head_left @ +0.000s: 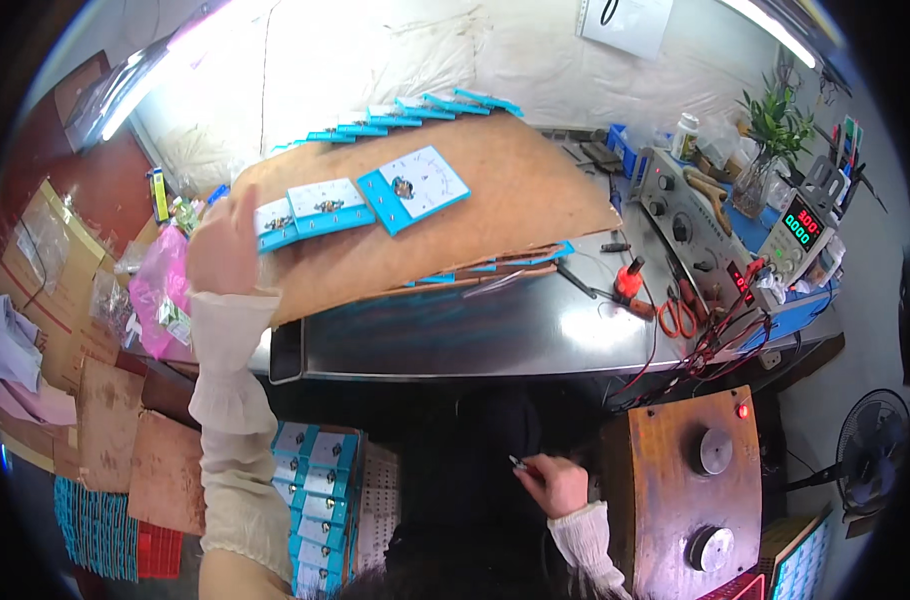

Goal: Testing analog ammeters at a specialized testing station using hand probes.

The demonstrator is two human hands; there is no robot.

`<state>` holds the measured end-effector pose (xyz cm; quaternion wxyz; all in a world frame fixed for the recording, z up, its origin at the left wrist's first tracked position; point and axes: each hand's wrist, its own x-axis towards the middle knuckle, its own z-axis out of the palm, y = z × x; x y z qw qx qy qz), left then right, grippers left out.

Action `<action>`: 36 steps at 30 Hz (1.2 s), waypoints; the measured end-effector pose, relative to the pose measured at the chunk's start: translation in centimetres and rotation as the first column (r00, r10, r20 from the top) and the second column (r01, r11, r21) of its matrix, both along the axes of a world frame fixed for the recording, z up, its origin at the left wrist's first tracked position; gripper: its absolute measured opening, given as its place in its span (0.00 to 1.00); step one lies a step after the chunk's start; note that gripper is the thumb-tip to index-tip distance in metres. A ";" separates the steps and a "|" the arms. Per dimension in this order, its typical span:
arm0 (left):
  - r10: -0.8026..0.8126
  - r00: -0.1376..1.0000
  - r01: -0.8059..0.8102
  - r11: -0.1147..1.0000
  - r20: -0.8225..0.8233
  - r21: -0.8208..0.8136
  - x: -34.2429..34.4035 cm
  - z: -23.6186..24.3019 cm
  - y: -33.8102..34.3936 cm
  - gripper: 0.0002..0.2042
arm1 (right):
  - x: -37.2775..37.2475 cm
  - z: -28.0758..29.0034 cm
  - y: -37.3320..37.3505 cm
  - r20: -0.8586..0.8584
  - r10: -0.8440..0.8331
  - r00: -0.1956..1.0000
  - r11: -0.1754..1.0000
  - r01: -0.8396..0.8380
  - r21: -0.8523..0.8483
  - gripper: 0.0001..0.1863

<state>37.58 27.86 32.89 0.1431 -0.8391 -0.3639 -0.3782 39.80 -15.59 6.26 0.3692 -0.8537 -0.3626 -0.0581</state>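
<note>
My left hand (227, 248), blurred by motion, is over the left end of a brown cardboard sheet (515, 190). Beside it on the sheet lie blue-and-white rectangular pieces (327, 207) with small metal parts mounted on them. Its fingers are too smeared to read. Another such piece (421, 188) lies apart, tilted, near the middle of the sheet. My right hand (560, 486) is low, in front of my dark-clothed lap, with its fingers pinched together. A small shiny tip shows between them, too small to name.
More blue-and-white pieces line the sheet's far edge (395, 116) and fill a stack (320, 500) low left. Right on the metal bench (425, 335) are orange-handled scissors (677, 318), a red bottle (629, 278) and a power supply (797, 235). A wooden box (665, 500) with two metal knobs stands lower right.
</note>
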 end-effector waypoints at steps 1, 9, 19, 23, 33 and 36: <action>0.006 1.000 -0.006 1.000 0.013 0.004 -1.2 0.0 2.8 0.21 | -0.2 -0.1 -0.3 -0.025 0.019 1.000 0.999 -0.020 -0.049 0.09; -0.282 0.883 0.463 0.395 0.375 -0.794 -4.9 -0.8 4.9 0.19 | 0.1 0.3 0.3 0.007 0.106 0.994 0.989 -0.105 -0.101 0.09; 0.082 0.164 0.940 0.290 0.983 -0.181 -16.2 -15.5 -13.1 0.19 | 0.4 1.3 3.2 -0.061 -0.082 0.995 0.996 0.083 0.012 0.10; 0.219 0.487 0.865 -0.256 0.846 -0.432 -11.8 -16.4 -16.9 0.22 | 0.7 4.9 5.5 -0.132 -0.013 0.991 0.994 0.026 0.103 0.09; -0.012 0.634 0.732 -0.312 0.773 -0.606 -7.8 -19.8 -19.9 0.26 | -3.3 7.3 8.8 -0.147 0.210 0.967 0.965 -0.181 0.189 0.13; -0.035 0.544 0.811 -0.236 0.839 -0.536 -7.3 -19.7 -21.4 0.28 | -3.5 6.7 8.3 -0.233 0.150 0.961 0.975 -0.105 0.195 0.14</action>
